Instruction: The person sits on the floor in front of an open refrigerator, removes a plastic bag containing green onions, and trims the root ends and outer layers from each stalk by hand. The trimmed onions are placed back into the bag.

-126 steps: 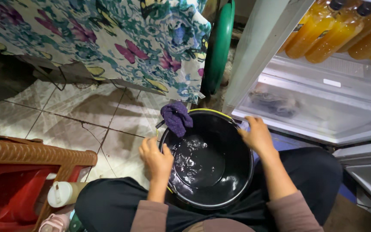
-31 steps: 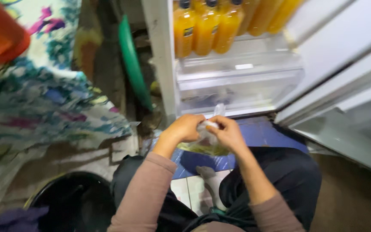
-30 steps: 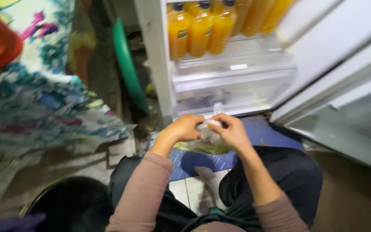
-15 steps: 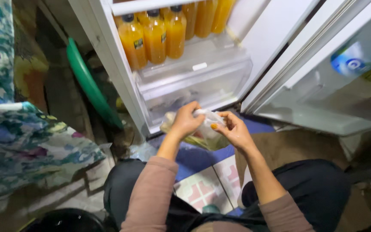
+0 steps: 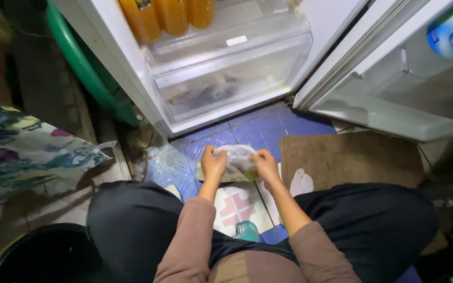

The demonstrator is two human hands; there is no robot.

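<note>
My left hand [image 5: 212,163] and my right hand [image 5: 266,164] both grip a small clear plastic bag [image 5: 238,160] with something greenish inside, held low over the blue floor tiles [image 5: 247,131]. I sit on the floor, knees apart, facing an open fridge [image 5: 226,68]. Its clear bottom drawer [image 5: 232,84] holds dark items, and orange juice bottles [image 5: 166,15] stand on the shelf above.
The fridge door [image 5: 405,78] hangs open at the right. A brown mat [image 5: 352,157] lies right of my hands. A green hoop-like thing [image 5: 87,73] leans left of the fridge. A floral cloth [image 5: 27,149] hangs at left, a black bucket [image 5: 43,257] below it.
I have turned from the black bucket of water to the open fridge. Both hands took up the plastic bag and now hold it lower, near the floor tiles.
</note>
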